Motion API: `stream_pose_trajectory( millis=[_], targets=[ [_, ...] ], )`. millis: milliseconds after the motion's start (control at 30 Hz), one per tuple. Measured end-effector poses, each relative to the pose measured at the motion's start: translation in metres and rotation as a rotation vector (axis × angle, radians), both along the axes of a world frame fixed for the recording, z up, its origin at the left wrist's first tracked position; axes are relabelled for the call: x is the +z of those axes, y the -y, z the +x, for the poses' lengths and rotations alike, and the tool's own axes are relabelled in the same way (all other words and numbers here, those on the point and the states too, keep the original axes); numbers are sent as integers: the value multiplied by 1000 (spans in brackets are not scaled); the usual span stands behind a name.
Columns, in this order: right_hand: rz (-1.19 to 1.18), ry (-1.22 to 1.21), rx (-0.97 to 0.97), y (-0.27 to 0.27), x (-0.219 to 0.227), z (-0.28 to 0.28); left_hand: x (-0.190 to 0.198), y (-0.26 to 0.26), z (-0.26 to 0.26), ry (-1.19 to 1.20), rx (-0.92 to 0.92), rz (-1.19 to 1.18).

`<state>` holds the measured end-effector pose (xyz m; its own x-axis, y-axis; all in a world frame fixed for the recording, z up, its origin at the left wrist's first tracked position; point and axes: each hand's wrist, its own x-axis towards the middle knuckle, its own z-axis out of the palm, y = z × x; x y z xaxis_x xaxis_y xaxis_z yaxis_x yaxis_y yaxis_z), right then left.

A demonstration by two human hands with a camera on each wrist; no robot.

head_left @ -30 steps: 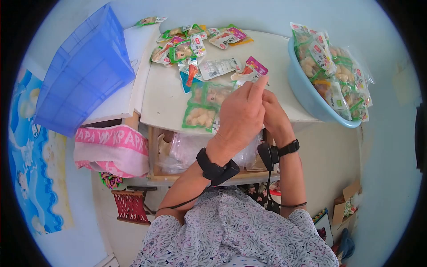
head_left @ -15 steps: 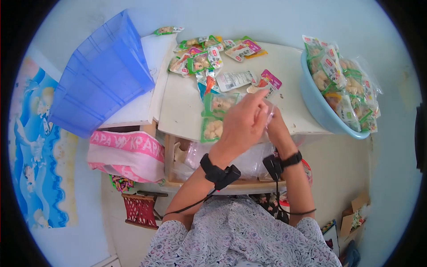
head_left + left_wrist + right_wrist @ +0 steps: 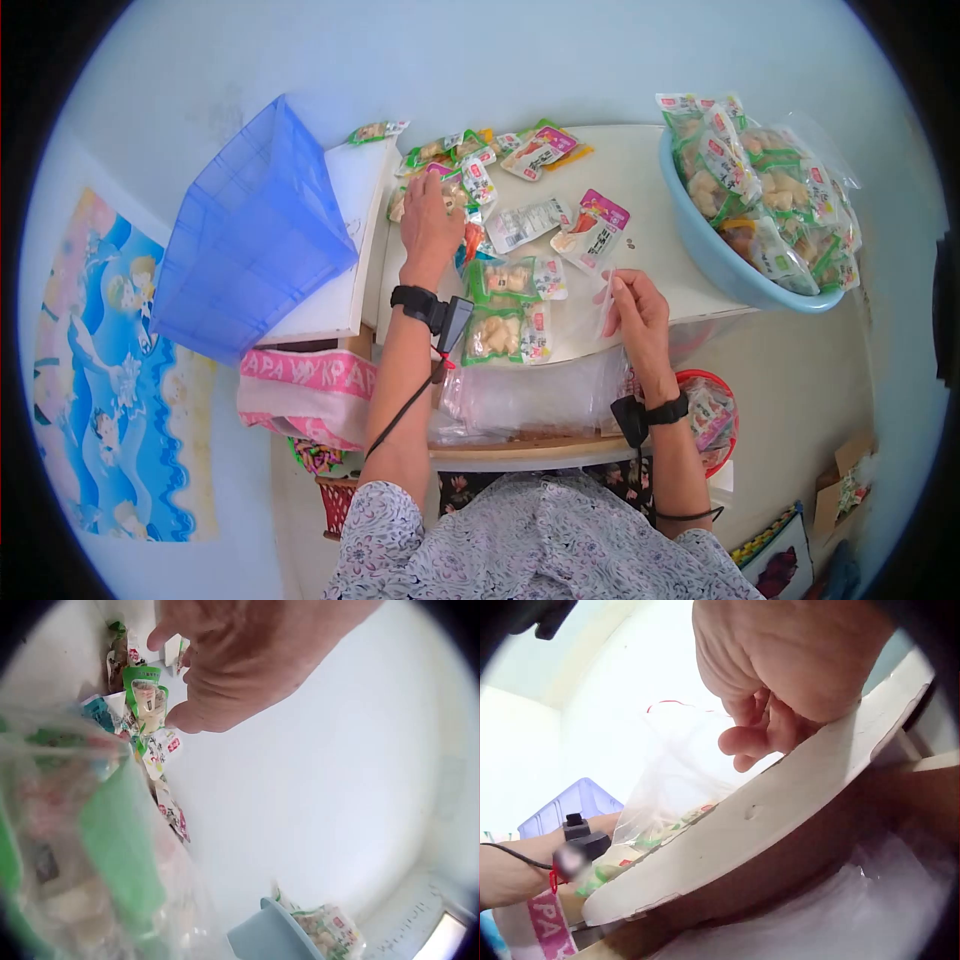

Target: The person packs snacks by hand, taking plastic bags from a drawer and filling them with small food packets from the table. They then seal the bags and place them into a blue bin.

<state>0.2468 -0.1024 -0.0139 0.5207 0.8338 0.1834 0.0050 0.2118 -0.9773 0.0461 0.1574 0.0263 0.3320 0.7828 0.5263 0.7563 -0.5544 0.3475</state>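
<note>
My left hand (image 3: 430, 232) reaches over the pile of snack packets at the back left of the white table. In the left wrist view its fingers are apart beside a green-edged packet (image 3: 148, 697). My right hand (image 3: 642, 318) pinches the edge of a clear plastic bag (image 3: 671, 761) by the table's front edge. Two green-edged packets (image 3: 494, 336) of pale pieces lie to the left of that hand, overlapped by the bag. Behind them are a purple-topped packet (image 3: 598, 228) and a silver-white packet (image 3: 526, 222).
A light blue basin (image 3: 700, 250) heaped with bagged packets stands at the right. At the left a blue plastic crate (image 3: 255, 230) leans on a side surface. Below the table edge, an open drawer holds clear bags (image 3: 540, 395). A red-rimmed bucket (image 3: 735, 425) stands lower right.
My hands were together over the table and have parted. The left has moved to the packet pile at the back left; the right stays near the front edge, holding the bag.
</note>
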Motion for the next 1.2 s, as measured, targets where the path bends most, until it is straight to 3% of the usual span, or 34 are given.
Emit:
stream_pose_trajectory(
  millis=[167,233,267,367,467,567,667,767,867,967,1033,1167,1200],
  targets=[
    [4,-12,-1,2,2,2,-5,-38,8,-137,55,-77],
    [-3,-34,4,3,8,2,9,-34,8,-204,73,-206],
    [1,-42,3,3,6,3,15,-26,10,-254,147,-159],
    [17,-55,2,0,2,3,19,-17,9,-252,156,-119],
    [24,-56,-5,1,1,3,12,-16,5,-51,144,-48],
    [38,-79,-19,2,2,2,24,-2,-3,97,29,-77],
    [66,-138,-37,7,8,6,42,28,-13,394,-239,-87],
    [150,-230,-27,21,11,12,84,106,-14,790,-514,-492],
    [233,-237,42,33,23,2,78,149,-22,596,-725,-560],
    [196,-228,145,51,43,-19,70,190,-14,628,-833,-837],
    [112,-136,197,60,48,-21,59,199,-9,598,-845,-854],
    [-55,-244,15,78,52,-14,45,213,8,576,-782,-767],
    [-9,-288,-56,80,51,-11,45,215,12,554,-725,-642]
  ],
)
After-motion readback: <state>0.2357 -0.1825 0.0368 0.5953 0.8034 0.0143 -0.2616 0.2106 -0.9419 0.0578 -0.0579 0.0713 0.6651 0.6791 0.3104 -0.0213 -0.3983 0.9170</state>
